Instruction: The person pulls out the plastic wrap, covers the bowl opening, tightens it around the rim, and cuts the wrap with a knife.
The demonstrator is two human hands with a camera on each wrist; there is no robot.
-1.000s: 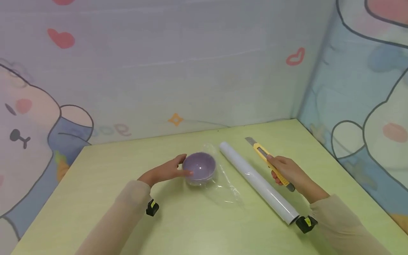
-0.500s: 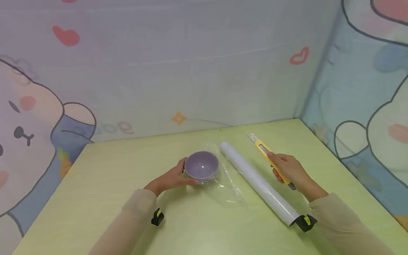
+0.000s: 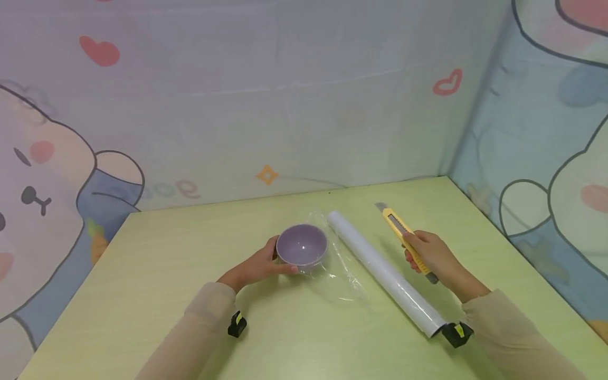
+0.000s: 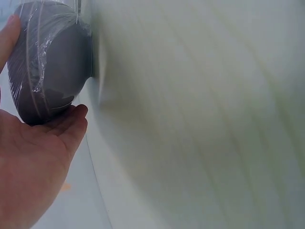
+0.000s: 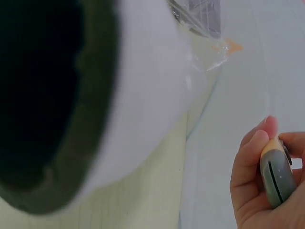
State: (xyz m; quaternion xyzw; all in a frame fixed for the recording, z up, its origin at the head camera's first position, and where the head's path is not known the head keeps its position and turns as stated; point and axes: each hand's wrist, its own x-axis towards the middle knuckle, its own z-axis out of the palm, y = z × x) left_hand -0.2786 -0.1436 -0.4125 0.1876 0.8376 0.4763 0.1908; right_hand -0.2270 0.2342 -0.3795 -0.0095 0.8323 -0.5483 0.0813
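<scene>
My left hand holds a small purple bowl from its left side, thumb along the front below the rim. In the left wrist view, wrinkled clear plastic film clings to the bowl's outer side. Loose plastic film spreads from the bowl onto the table to the right. My right hand grips a yellow utility knife, held in the air right of the roll. A short length of blade sticks out of its far end. In the right wrist view, the knife's grey butt end shows.
A long white roll lies diagonally on the pale green table, between bowl and knife. Its near open end is close to the black camera on my right wrist. Patterned cloth walls stand behind and right.
The knife's exposed blade has become shorter, and my right thumb has slid back along the handle. My left thumb has moved from over the bowl's rim down to its outer front.
</scene>
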